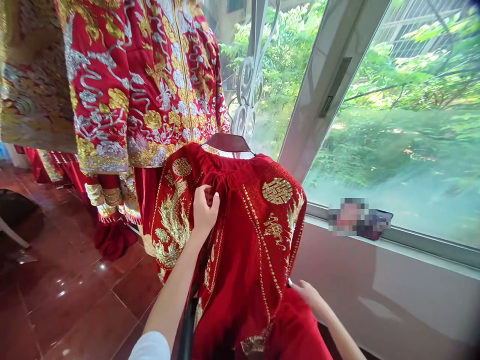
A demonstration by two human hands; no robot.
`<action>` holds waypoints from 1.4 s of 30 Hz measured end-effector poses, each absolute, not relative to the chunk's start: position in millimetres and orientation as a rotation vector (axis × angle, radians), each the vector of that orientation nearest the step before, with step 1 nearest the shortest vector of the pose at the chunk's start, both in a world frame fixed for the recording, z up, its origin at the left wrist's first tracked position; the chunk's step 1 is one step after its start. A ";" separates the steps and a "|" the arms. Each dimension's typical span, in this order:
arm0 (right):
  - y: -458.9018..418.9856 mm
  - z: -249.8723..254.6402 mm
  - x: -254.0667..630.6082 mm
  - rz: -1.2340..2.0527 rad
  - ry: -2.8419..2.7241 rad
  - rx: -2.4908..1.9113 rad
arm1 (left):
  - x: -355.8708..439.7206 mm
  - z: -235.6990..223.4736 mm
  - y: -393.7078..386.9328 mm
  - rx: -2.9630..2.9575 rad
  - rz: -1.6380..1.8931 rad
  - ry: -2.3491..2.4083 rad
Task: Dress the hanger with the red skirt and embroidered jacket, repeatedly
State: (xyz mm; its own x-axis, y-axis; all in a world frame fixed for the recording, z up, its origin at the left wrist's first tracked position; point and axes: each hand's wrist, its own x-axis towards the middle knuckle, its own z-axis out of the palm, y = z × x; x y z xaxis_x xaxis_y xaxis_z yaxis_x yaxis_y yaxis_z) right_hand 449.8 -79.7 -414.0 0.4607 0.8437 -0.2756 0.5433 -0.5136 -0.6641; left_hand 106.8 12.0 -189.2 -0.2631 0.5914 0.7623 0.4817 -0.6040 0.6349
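A red velvet gown [240, 240] with gold phoenix embroidery and beaded lines hangs in front of me on a dark hanger [228, 142]. Near its gathered neckline, my left hand [205, 209] is closed on the fabric, thumb and fingers pinching the front. Lower down on the right, my right hand [308, 296] grips the edge of the gown's side with its fingertips; it is slightly blurred. Gold round emblems [277, 191] mark the shoulders. The lower part of the gown runs out of view at the bottom.
Behind hang red jackets [172, 85] with heavy gold and silver embroidery. A window [397, 150] with a metal frame stands to the right. On its sill [412, 257] lies a phone [375, 223], beside a blurred-out patch. Reddish tiles [82, 305] cover the floor.
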 end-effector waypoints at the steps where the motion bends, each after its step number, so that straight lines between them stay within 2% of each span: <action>1: -76.6 -406.6 444.6 0.788 -1.171 -2.227 | 101.7 -183.4 12.2 1.805 2.070 1.317; 3: -76.2 -378.1 436.8 0.682 -1.127 -2.201 | 90.9 -170.8 13.4 1.688 2.121 1.302; 5: -84.7 -336.6 422.7 0.430 -1.024 -2.049 | 83.4 -159.0 17.1 1.687 2.060 1.345; 8: -107.7 -272.9 371.1 -0.300 -0.886 -1.555 | 81.7 -148.6 26.4 1.955 1.836 1.433; 10: -117.3 -243.3 321.6 -0.536 -1.072 -1.078 | 85.7 -148.2 32.4 2.055 1.769 1.488; 12: -112.0 -227.3 278.0 -0.414 -1.499 -0.764 | 91.2 -152.4 36.7 2.021 1.806 1.551; 14: -90.2 -221.0 257.8 -0.248 -1.758 -0.695 | 96.2 -159.0 38.8 1.948 1.822 1.573; 20: 3.9 -210.6 333.1 0.035 -1.519 -1.062 | 95.6 -169.9 23.3 2.057 1.661 1.716; 24: 35.3 -198.2 348.1 0.227 -1.460 -1.085 | 100.0 -162.3 -0.2 2.282 1.234 2.124; 31: 5.8 -184.2 291.4 0.043 -1.465 -1.188 | 99.0 -160.3 -12.7 2.425 0.479 2.377; 37: -24.7 -160.5 280.3 0.077 -1.612 -1.150 | 77.9 -200.3 -44.2 2.501 0.358 2.167; 42: -18.4 -139.7 276.8 0.109 -1.798 -1.045 | 73.5 -269.5 -71.3 2.337 0.165 2.109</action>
